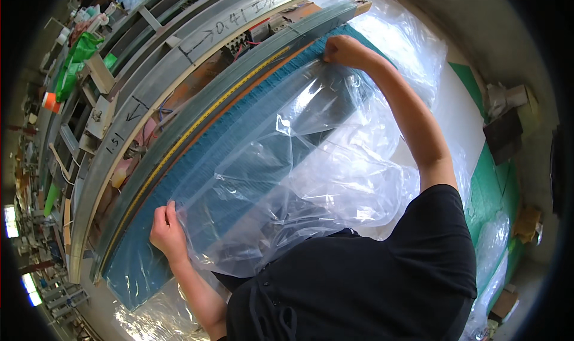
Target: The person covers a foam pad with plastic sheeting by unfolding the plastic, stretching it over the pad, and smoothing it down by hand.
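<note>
Head view, teal mat point(239, 155) on workbench point(466, 102), cluttered workshop, metal rails point(149, 84)

1. The clear plastic sheet point(299, 167) I hold is thin, glossy and creased; it lies spread over the teal panel, billowing loosely toward my body.
2. The teal ribbed panel point(179, 188) is long and narrow, lying flat along the surface, running from lower left to upper right, mostly under the plastic.
</note>
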`<act>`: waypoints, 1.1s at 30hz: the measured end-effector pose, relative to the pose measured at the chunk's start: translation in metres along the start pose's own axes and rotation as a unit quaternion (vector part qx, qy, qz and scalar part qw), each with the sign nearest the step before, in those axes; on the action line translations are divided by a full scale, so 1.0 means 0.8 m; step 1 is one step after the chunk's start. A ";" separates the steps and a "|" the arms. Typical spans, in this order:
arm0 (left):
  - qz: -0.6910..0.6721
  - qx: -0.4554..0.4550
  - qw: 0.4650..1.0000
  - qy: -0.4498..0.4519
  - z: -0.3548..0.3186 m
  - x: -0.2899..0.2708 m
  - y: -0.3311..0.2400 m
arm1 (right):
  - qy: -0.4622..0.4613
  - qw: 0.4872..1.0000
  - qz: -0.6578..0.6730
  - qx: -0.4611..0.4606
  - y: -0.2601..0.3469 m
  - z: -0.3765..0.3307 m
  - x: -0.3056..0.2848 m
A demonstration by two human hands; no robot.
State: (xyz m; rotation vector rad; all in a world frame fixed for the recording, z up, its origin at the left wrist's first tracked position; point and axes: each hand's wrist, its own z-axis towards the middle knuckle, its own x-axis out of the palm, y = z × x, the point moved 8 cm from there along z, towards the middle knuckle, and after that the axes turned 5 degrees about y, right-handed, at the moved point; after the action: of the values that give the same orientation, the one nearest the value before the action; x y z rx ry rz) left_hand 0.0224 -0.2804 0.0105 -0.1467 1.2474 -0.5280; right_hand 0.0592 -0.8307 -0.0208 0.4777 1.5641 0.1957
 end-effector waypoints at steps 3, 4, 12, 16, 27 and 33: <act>-0.013 -0.010 1.000 0.010 0.000 0.001 0.001 | 0.045 0.999 -0.005 -0.012 0.002 -0.004 0.003; -0.013 -0.011 1.000 0.012 -0.001 0.001 0.002 | 0.041 0.999 0.003 -0.024 0.004 -0.011 0.001; -0.116 0.002 0.993 -0.022 -0.005 -0.009 0.022 | 0.054 0.932 0.354 -0.054 0.010 -0.081 -0.029; -0.125 -0.021 0.991 -0.033 -0.009 -0.013 0.033 | 0.013 0.928 0.371 -0.037 0.015 -0.104 -0.035; -0.151 0.004 0.988 -0.016 0.002 -0.002 0.034 | -0.040 0.878 0.477 0.023 0.001 -0.120 -0.016; -0.154 -0.039 0.986 0.052 0.002 -0.013 0.023 | -0.359 0.931 0.070 0.016 0.027 -0.099 -0.029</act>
State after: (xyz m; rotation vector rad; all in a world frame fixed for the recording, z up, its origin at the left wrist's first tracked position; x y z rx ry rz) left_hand 0.0270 -0.2600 0.0126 -0.3861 1.3558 -0.7614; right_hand -0.0151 -0.8076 0.0141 0.6032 0.8165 0.0860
